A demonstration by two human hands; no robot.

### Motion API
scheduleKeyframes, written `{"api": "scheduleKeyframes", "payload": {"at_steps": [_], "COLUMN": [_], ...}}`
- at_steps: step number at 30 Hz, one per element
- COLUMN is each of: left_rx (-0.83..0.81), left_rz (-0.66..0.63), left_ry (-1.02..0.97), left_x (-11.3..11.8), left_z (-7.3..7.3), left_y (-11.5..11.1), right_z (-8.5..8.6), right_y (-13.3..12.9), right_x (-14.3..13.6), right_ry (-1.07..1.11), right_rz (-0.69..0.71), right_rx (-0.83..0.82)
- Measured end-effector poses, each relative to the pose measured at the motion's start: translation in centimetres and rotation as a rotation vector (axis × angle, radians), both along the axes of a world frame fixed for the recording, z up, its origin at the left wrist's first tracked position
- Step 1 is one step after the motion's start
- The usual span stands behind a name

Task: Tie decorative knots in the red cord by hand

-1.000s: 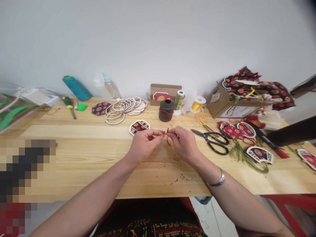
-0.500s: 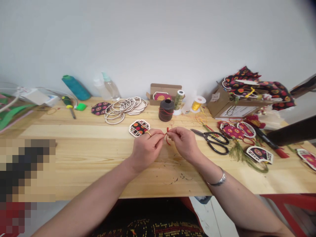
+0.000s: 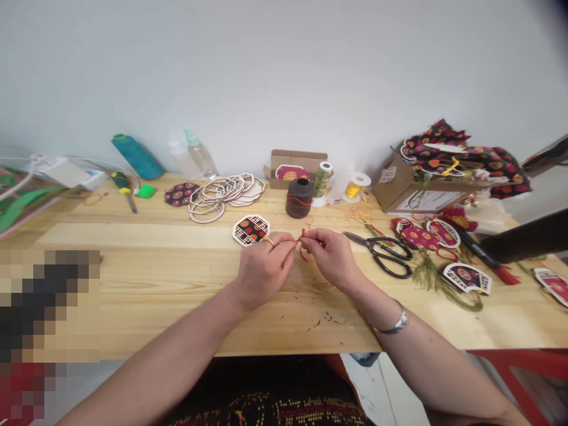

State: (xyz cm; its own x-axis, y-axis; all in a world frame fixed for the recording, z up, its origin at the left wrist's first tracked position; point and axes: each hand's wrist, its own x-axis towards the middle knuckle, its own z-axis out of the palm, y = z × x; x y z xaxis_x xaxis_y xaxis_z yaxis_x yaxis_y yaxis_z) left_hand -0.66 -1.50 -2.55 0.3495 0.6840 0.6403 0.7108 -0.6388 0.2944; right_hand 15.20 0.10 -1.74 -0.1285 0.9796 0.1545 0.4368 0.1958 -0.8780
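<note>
Between my two hands, above the wooden table (image 3: 146,278), is a short red cord (image 3: 303,251). My left hand (image 3: 267,265) pinches one part of it between thumb and forefinger. With fingertips almost touching the left ones, my right hand (image 3: 331,257) pinches the cord too. One end of the cord hangs down between the hands, and the part inside the fingertips is hidden. Just behind my left hand lies an eight-sided patterned ornament (image 3: 251,230) with a pale wooden frame. Black-handled scissors (image 3: 384,251) rest to the right of my right hand.
Along the wall stand a dark thread cone (image 3: 299,198), a green thread spool (image 3: 322,180), a yellow spool (image 3: 356,187) and a clear bottle (image 3: 199,157). Wooden frames (image 3: 222,192) lie piled behind. A cardboard box (image 3: 412,186) holds fabric. A tasselled ornament (image 3: 465,278) lies at right.
Both hands keep their pinch on the red cord in nearly the same place. The hanging cord end has shifted very slightly.
</note>
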Motion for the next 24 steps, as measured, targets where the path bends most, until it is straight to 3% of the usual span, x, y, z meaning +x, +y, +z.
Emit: {"api": "scheduleKeyframes", "payload": {"at_steps": [4, 7, 10, 15, 24], "left_rx": [-0.050, -0.191, -0.459, -0.952, -1.186], "left_rz": [-0.004, 0.062, 0.137, 0.076, -0.043], "left_ry": [-0.095, -0.218, -0.390, -0.682, -0.798], "left_x": [0.1, 0.0, -0.2, -0.3, 0.0], "left_z": [0.1, 0.5, 1.2, 2.2, 2.5], "left_y": [-0.2, -0.2, 0.0, 0.5, 0.9], "right_z": [-0.1, -0.2, -0.3, -0.3, -0.2], "right_y": [0.0, 0.1, 0.1, -0.1, -0.1], "right_x": [0.0, 0.1, 0.1, 0.2, 0.0], "right_ry": [0.009, 0.002, -0.041, -0.125, -0.131], "right_rz": [0.003, -0.002, 0.003, 0.037, 0.080], "right_rx": [0.008, 0.014, 0.042, 0.153, 0.188]}}
